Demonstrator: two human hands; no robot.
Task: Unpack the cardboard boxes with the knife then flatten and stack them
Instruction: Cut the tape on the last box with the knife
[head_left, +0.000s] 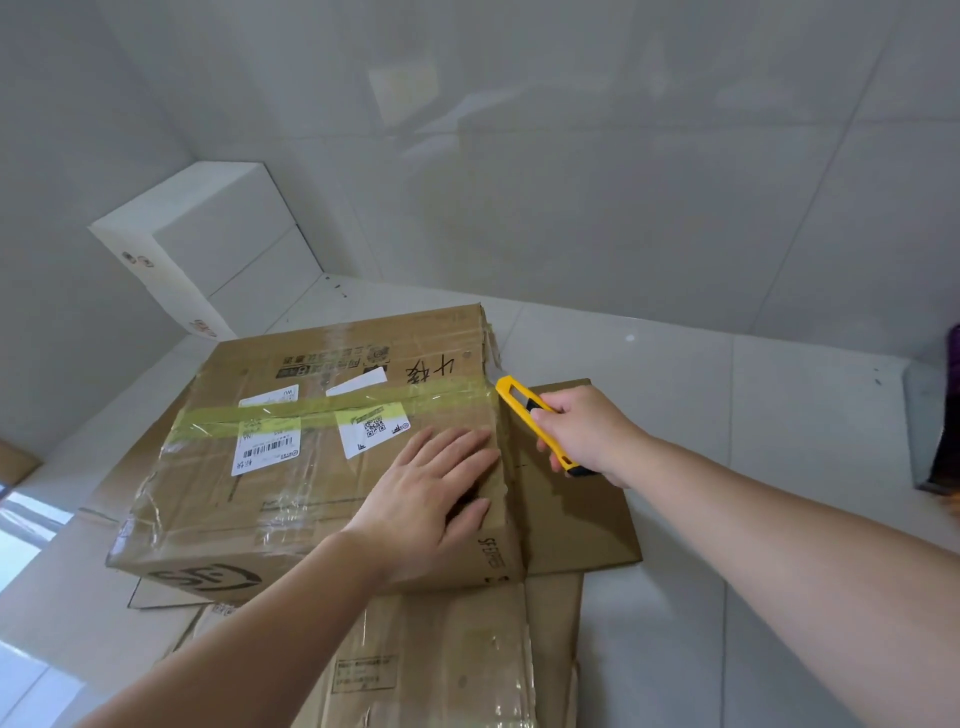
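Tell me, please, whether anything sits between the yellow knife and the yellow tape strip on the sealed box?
Nothing visible does. The right hand holds the yellow utility knife with its tip at the right end of the yellow tape strip on the brown cardboard box. The left hand presses flat nearer the camera, off the strip.

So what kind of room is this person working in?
Probably a bare tiled corner of a home or storeroom. The glossy tiled wall and pale tiled floor suggest that, and flattened cardboard lies under the taped shipping box, with a white box in the corner.
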